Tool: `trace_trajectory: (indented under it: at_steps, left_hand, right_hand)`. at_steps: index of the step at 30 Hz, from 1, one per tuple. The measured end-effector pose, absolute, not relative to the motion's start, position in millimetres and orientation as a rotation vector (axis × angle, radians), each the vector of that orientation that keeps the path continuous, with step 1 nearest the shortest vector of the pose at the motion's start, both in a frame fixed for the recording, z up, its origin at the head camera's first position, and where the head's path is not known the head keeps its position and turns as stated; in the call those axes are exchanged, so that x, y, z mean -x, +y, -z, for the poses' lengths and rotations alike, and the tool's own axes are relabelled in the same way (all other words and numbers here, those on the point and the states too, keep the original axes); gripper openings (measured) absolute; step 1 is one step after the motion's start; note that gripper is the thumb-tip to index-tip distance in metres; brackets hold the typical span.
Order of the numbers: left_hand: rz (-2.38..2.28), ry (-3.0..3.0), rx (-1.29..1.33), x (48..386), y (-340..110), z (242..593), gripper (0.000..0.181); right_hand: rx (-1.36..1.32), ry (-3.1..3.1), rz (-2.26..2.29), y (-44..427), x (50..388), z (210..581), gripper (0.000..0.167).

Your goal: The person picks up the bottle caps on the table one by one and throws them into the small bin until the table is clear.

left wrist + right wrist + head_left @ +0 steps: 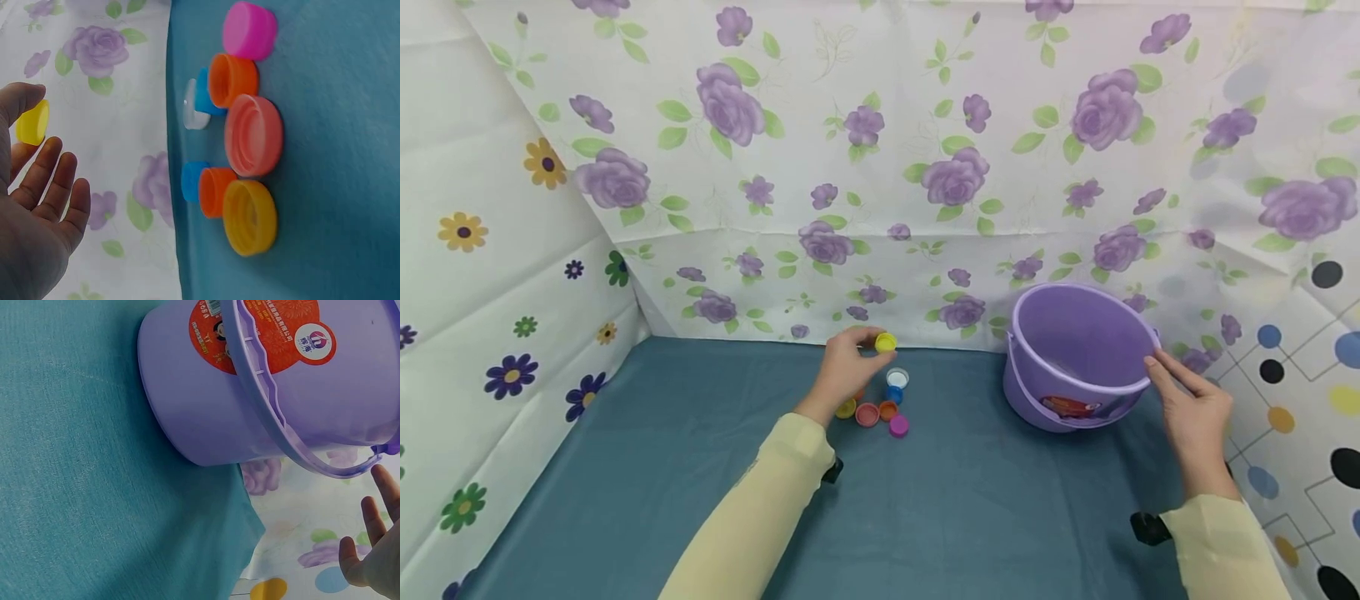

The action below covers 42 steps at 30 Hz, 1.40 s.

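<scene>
Head view: the left hand (846, 368) pinches a yellow cap (886, 342) near other caps (867, 415) on blue cloth (985, 508); the right hand (1197, 412) pinches a purple bucket (1026, 373) by its rim.

The person's left arm (748, 517) reaches in from the near side, slanting far and to the right, a pale yellow sleeve ending just short of the wrist. The left hand (847, 367) is out at the far side with thumb and forefinger pinched; I can see its other three fingers fanned loosely, slightly bent. Over on the right, the right arm (1225, 546), sleeved alike, comes from the near corner and leans a little left. The right hand (1198, 417), somewhat nearer than the left, grips with its thumb and fingertips, its remaining fingers slightly spread.
</scene>
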<state>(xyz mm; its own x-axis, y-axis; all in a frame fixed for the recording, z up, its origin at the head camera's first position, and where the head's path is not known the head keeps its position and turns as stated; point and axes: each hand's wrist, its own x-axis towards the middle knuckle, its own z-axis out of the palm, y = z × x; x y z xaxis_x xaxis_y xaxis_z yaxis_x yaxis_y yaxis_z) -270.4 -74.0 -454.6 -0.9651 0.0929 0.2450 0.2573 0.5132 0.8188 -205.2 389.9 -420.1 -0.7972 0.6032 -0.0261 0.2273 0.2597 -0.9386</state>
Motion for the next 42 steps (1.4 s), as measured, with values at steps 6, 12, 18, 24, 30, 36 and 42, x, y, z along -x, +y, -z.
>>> trace_trajectory:
  at_steps: [6,12,18,24,30,36,42]
  left_hand:
    - [1.47,-2.569,0.356,273,-65,447,0.035]
    - [1.473,-2.56,0.394,274,-53,437,0.035]
    - [1.463,-2.562,0.387,277,-42,428,0.032]
    - [1.473,-2.563,0.422,281,-30,420,0.034]
    - [1.47,-2.551,0.461,284,-19,414,0.033]
    - [1.469,-2.539,0.54,287,-6,405,0.031]
    - [1.464,-2.534,0.584,289,8,395,0.028]
  right_hand:
    - [0.756,-2.172,-1.561,390,205,422,0.048]
    - [0.75,-2.146,-1.568,389,204,422,0.047]
    - [0.745,-2.131,-1.568,390,204,424,0.047]
    - [0.735,-2.146,-1.547,390,205,425,0.046]
    - [0.732,-2.14,-1.558,390,206,424,0.047]
    - [0.729,-2.165,-1.525,389,206,424,0.046]
    - [0.717,-2.16,-1.526,389,206,423,0.046]
